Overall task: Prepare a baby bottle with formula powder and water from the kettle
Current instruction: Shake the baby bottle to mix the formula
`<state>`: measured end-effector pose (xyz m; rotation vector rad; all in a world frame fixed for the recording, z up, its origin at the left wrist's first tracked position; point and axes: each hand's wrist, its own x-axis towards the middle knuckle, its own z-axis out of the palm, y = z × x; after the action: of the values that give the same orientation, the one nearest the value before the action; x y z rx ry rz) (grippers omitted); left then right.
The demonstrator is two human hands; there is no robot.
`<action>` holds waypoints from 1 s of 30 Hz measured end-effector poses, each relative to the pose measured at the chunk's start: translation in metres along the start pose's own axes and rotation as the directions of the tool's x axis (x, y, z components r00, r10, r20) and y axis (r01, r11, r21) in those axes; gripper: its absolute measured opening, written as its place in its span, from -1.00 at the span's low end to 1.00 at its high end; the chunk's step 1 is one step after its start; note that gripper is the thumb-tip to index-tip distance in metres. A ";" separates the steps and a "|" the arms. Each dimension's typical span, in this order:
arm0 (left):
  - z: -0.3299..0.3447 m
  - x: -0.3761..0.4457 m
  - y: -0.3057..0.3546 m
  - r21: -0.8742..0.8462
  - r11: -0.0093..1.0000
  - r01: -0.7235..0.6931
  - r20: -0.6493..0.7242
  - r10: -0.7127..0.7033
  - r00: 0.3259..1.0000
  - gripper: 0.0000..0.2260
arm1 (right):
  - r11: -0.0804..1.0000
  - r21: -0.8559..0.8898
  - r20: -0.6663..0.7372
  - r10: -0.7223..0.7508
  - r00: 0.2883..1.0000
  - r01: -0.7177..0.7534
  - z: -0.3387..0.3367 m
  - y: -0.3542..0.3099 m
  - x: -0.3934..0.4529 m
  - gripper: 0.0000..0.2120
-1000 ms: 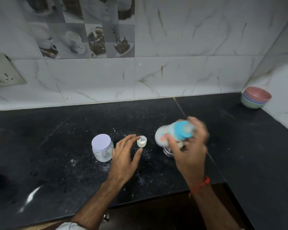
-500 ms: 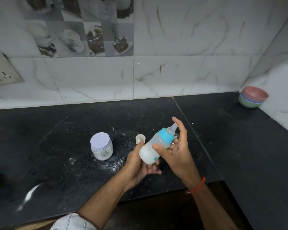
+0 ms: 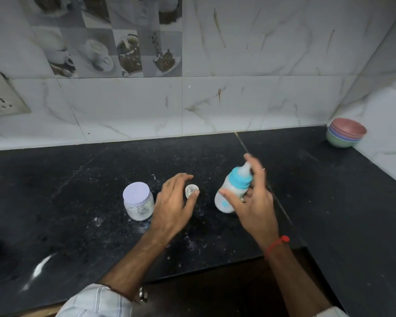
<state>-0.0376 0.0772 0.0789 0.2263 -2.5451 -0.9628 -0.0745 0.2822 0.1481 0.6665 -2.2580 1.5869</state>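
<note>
Surface point(image 3: 329, 202): black stone, polished, powder-dusted. Wall point(image 3: 261, 88): glossy marbled tile. Bottle point(image 3: 229, 195): translucent plastic, blue collar. Jar point(image 3: 138, 205): clear, matt lid. Bowls point(image 3: 345, 133): matt plastic.

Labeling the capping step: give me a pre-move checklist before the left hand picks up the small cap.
1. Teat collar on baby bottle: ok, the blue collar and teat are in place.
2. Right hand holding the bottle: ok, fingers wrap it, bottle tilted.
3. Small cap reachable: ok, it lies on the counter at the left hand's fingertips.
4. Left hand free: ok, open, with nothing in it.
5. Formula jar closed: ok, lid on, beside the left hand.
6. Powder fully mixed: cannot tell, bottle is blurred.
</note>
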 end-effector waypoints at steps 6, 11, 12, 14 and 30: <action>-0.002 -0.007 -0.007 0.062 0.998 -0.030 -0.045 0.033 0.998 -0.63 | 0.981 0.141 -0.226 -0.101 0.969 0.135 -0.006 -0.022 0.005 -0.16; 0.000 -0.012 -0.004 0.059 0.998 -0.036 -0.060 0.040 0.997 -0.66 | 0.997 -0.073 0.091 0.016 0.996 -0.009 0.003 0.007 0.005 -0.22; -0.001 -0.012 -0.003 0.064 0.997 -0.047 -0.071 0.052 0.996 -0.67 | 0.998 -0.066 0.117 0.030 0.993 -0.022 0.002 0.007 0.005 -0.22; -0.003 -0.012 -0.005 0.073 0.995 -0.073 -0.098 0.080 0.992 -0.69 | 0.999 0.030 -0.012 -0.012 1.000 0.012 -0.001 -0.003 0.006 -0.20; 0.003 -0.010 -0.005 0.130 0.985 -0.109 -0.106 0.123 0.987 -0.71 | 0.998 -0.040 0.033 -0.041 0.999 0.043 0.007 0.004 -0.002 -0.23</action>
<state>-0.0300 0.0778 0.0705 0.1612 -2.4853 -0.7277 -0.0744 0.2774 0.1413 0.7289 -2.2779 1.5169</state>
